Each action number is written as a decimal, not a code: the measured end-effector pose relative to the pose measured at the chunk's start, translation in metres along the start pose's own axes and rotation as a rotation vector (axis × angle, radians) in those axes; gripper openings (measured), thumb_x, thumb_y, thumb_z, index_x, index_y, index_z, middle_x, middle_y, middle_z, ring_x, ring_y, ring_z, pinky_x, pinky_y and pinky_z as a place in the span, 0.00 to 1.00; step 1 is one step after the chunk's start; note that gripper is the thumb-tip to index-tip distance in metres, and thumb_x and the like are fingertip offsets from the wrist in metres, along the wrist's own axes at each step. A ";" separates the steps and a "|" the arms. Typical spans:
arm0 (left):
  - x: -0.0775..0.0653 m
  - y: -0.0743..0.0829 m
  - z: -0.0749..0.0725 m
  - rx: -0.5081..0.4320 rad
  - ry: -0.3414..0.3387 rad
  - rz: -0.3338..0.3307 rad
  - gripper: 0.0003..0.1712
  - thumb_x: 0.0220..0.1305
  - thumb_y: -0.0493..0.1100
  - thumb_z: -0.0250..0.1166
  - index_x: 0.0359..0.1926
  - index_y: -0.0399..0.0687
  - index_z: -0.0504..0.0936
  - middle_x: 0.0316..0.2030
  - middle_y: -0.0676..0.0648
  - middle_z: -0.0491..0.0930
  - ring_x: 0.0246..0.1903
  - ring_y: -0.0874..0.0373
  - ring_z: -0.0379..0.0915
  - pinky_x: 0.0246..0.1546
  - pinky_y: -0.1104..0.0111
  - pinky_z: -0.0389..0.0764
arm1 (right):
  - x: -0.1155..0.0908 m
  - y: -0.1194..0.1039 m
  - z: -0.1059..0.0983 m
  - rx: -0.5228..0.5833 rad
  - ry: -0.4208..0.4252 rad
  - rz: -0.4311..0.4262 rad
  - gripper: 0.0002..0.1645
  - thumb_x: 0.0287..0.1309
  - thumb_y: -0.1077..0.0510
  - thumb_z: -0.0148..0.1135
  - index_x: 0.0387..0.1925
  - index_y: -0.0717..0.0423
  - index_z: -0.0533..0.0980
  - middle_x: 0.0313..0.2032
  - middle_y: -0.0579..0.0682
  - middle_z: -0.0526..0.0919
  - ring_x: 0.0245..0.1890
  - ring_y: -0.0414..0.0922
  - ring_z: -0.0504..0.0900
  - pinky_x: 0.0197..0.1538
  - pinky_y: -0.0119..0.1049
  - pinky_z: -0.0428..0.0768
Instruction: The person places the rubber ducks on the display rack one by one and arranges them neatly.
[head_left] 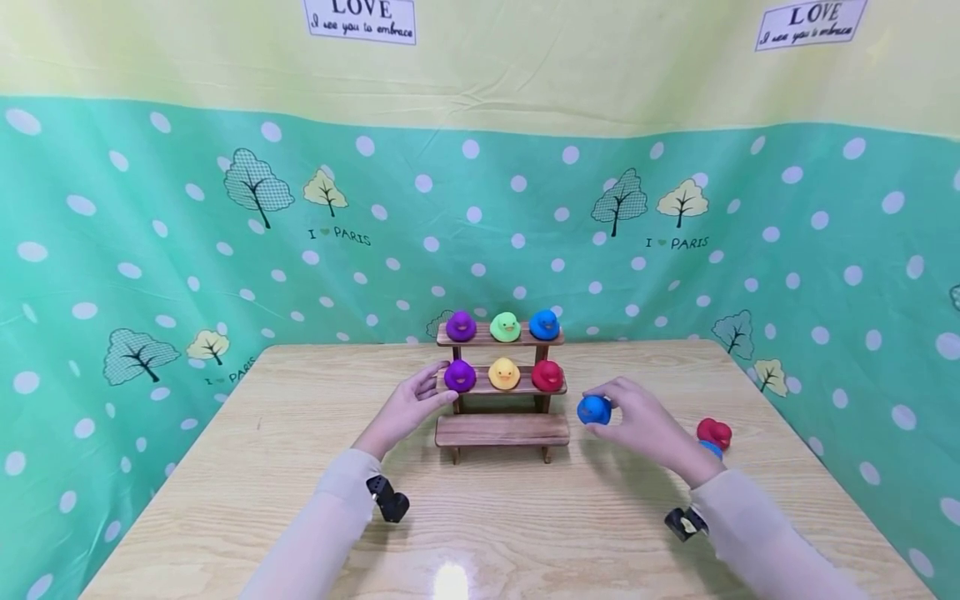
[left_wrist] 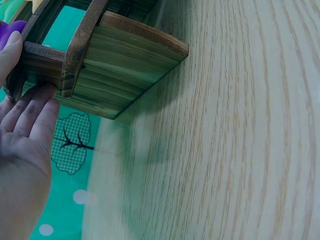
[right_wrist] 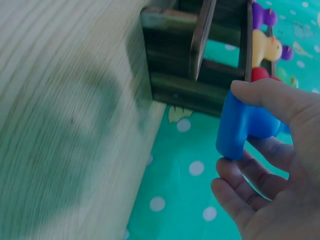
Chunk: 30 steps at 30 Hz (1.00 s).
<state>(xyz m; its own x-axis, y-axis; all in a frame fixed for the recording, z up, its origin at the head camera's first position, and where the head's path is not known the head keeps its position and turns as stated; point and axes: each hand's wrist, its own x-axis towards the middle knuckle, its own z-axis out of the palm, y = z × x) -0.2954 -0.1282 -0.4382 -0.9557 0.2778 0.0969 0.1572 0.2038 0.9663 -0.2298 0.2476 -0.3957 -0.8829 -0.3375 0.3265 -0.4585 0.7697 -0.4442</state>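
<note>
My right hand (head_left: 637,421) pinches a blue rubber duck (head_left: 595,410) between thumb and fingers, above the table just right of the wooden three-step stand (head_left: 502,429). In the right wrist view the same blue duck (right_wrist: 235,125) is seen from its underside. At the stand's left end is my left hand (head_left: 408,408), its fingers fairly straight beside the middle shelf. Its thumb lies close to a purple duck (head_left: 460,377); whether they touch I cannot tell. A yellow duck (head_left: 504,374) and a red duck (head_left: 547,377) share that shelf.
On the top shelf sit a purple duck (head_left: 461,326), a green duck (head_left: 506,327) and a blue duck (head_left: 544,325). Right of my right wrist, another red duck (head_left: 714,433) lies beside a partly hidden blue thing (head_left: 711,450). A patterned curtain (head_left: 405,217) rises behind the table (head_left: 300,467).
</note>
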 end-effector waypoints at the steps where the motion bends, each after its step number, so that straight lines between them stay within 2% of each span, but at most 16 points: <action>1: 0.000 0.000 0.000 0.001 0.002 0.000 0.43 0.64 0.48 0.71 0.75 0.45 0.62 0.68 0.31 0.66 0.67 0.39 0.64 0.66 0.55 0.68 | 0.000 -0.003 0.002 0.005 0.001 -0.013 0.25 0.52 0.58 0.78 0.52 0.59 0.82 0.44 0.50 0.81 0.43 0.49 0.78 0.47 0.48 0.83; 4: 0.000 -0.001 0.000 0.008 0.007 0.001 0.43 0.64 0.48 0.71 0.75 0.45 0.62 0.68 0.31 0.65 0.67 0.38 0.64 0.67 0.54 0.67 | 0.000 -0.010 0.008 0.022 0.002 -0.058 0.25 0.51 0.58 0.78 0.52 0.58 0.82 0.45 0.49 0.81 0.45 0.49 0.79 0.49 0.50 0.83; 10: 0.000 0.000 0.000 0.006 -0.005 0.000 0.43 0.66 0.45 0.69 0.76 0.41 0.60 0.69 0.29 0.62 0.68 0.36 0.61 0.68 0.52 0.65 | 0.001 -0.025 0.019 0.055 -0.015 -0.095 0.24 0.51 0.56 0.78 0.51 0.54 0.82 0.46 0.46 0.82 0.48 0.46 0.79 0.52 0.47 0.83; 15: -0.011 0.021 0.000 0.021 -0.022 -0.009 0.42 0.67 0.42 0.68 0.75 0.38 0.59 0.69 0.28 0.62 0.68 0.35 0.61 0.67 0.52 0.66 | 0.003 -0.037 0.027 0.090 -0.036 -0.137 0.25 0.51 0.56 0.78 0.52 0.52 0.81 0.49 0.44 0.79 0.49 0.44 0.78 0.53 0.46 0.83; 17: -0.013 0.028 0.001 0.030 -0.028 -0.013 0.42 0.67 0.42 0.68 0.75 0.37 0.59 0.69 0.27 0.62 0.67 0.34 0.61 0.67 0.52 0.66 | 0.005 -0.042 0.030 0.111 -0.049 -0.157 0.24 0.52 0.57 0.78 0.52 0.51 0.81 0.49 0.43 0.77 0.47 0.43 0.77 0.50 0.42 0.84; 21: -0.006 0.013 0.000 0.021 -0.018 -0.001 0.43 0.67 0.44 0.69 0.76 0.39 0.59 0.69 0.28 0.62 0.68 0.35 0.62 0.67 0.52 0.66 | 0.010 -0.050 0.037 0.143 -0.076 -0.193 0.22 0.53 0.56 0.77 0.51 0.49 0.81 0.47 0.41 0.74 0.45 0.41 0.75 0.46 0.39 0.83; 24: 0.000 0.001 -0.001 0.012 -0.005 0.010 0.43 0.65 0.46 0.70 0.76 0.43 0.60 0.69 0.30 0.63 0.68 0.37 0.62 0.67 0.53 0.66 | 0.015 -0.057 0.042 0.151 -0.091 -0.213 0.22 0.54 0.54 0.77 0.51 0.47 0.82 0.47 0.40 0.74 0.46 0.40 0.76 0.50 0.40 0.83; 30: 0.001 -0.002 -0.001 0.011 0.000 0.010 0.43 0.65 0.47 0.71 0.75 0.44 0.62 0.69 0.31 0.65 0.67 0.38 0.64 0.67 0.54 0.67 | 0.025 -0.069 0.056 0.193 -0.138 -0.239 0.22 0.55 0.53 0.76 0.52 0.43 0.81 0.48 0.39 0.73 0.48 0.40 0.77 0.53 0.39 0.82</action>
<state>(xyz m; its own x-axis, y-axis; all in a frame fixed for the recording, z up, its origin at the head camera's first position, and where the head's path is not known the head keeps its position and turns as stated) -0.2969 -0.1287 -0.4396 -0.9540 0.2800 0.1070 0.1700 0.2114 0.9625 -0.2261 0.1556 -0.4039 -0.7472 -0.5766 0.3305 -0.6535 0.5472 -0.5230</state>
